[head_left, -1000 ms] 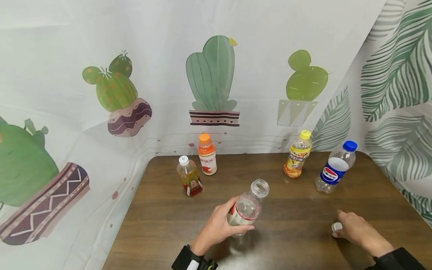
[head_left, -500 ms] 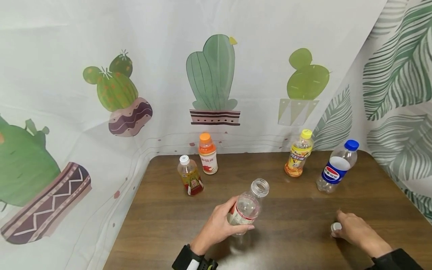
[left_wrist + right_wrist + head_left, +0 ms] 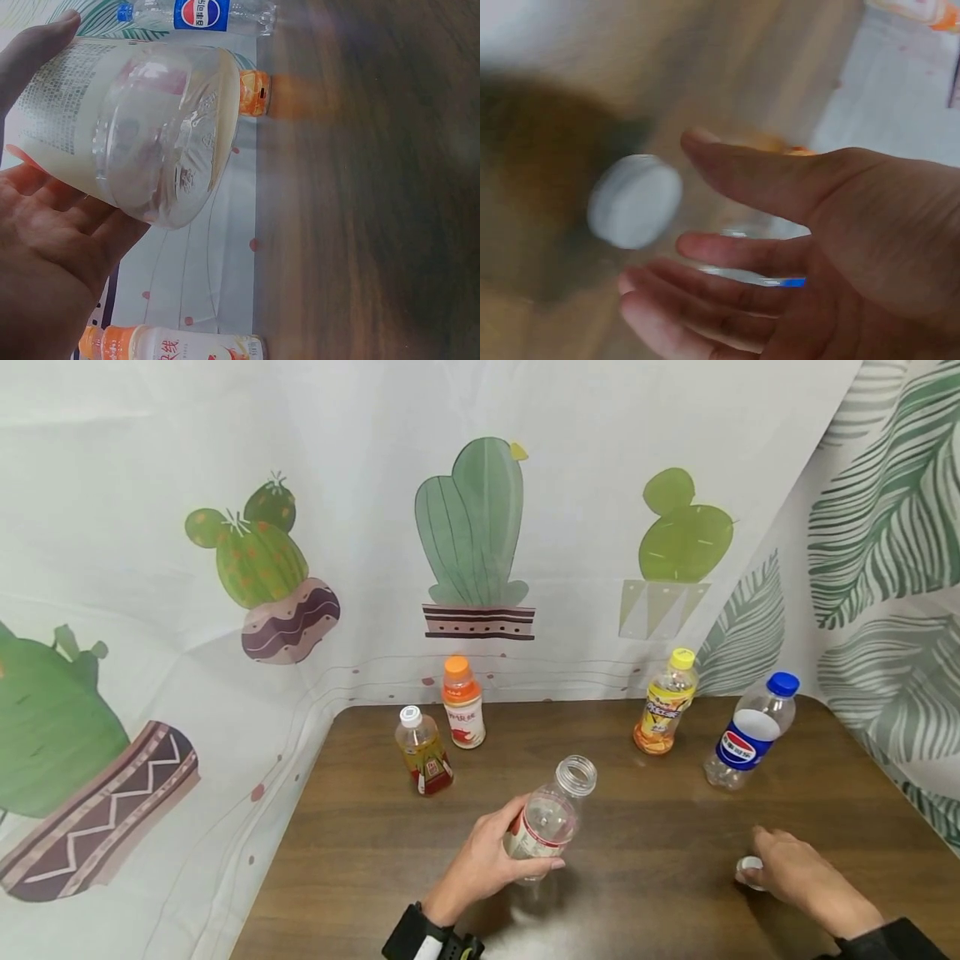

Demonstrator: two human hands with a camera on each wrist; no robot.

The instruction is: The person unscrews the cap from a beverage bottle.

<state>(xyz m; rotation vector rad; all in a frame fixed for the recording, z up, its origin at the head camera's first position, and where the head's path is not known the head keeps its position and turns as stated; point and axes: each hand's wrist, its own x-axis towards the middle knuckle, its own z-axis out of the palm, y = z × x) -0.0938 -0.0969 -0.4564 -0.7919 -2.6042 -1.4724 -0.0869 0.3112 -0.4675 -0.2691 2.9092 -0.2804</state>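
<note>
A clear plastic bottle [image 3: 550, 818] with a red-and-white label and no cap on its threaded neck is gripped by my left hand [image 3: 483, 868], which holds it tilted above the table. The left wrist view shows the bottom of this bottle [image 3: 169, 135], with fingers curled round its label. Farther right, a white bottle cap [image 3: 750, 868] is by the fingertips of my right hand [image 3: 806, 877]. In the right wrist view the cap [image 3: 635, 201] is apart from the loosely spread fingers and thumb; blur hides whether it rests flat on the table.
On the wooden table [image 3: 637, 893], a white-capped tea bottle [image 3: 426, 756] and an orange-capped bottle [image 3: 463, 710] stand at the back left. A yellow-capped bottle [image 3: 663, 706] and a blue-capped Pepsi bottle [image 3: 746, 739] stand at the back right. A cactus-print cloth [image 3: 360, 527] hangs behind.
My right hand has shifted slightly right, and more of the cap shows beside its fingertips. The left hand and its bottle have barely moved.
</note>
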